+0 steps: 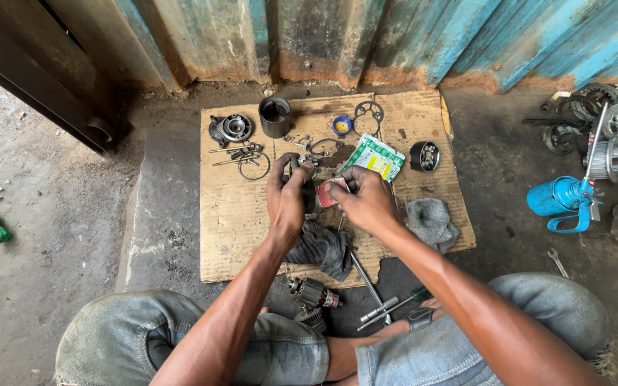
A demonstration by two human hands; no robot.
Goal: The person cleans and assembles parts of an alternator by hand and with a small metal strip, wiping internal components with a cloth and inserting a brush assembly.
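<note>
Where the two denim-clad knees (202, 343) spread at the bottom of the view, sits a motor armature (314, 293) on the ground between them, beside a socket wrench (370, 286) and a green-handled screwdriver (413, 294). Just beyond, lies a dark rag (323, 249) on the near edge of a cardboard sheet (230, 221), with a grey rag (432, 223) to its right. Above the dark rag meet the left hand (286, 196) and the right hand (366, 200): left fingers curled tight around a small dark metal part (310, 194), right fingers pinched narrow on a small red piece (328, 193) pressed against that part. Farther on, rests a green and white packet (374, 156), a round black component (424, 156), a wire ring (254, 166), loose screws (241, 151), then a black cylinder (275, 116), a round metal housing (232, 129), a blue cap (342, 126) and a gasket (369, 112). Off to the right lies a blue canister (556, 198); behind everything rises a rusted blue corrugated wall (409, 36).
</note>
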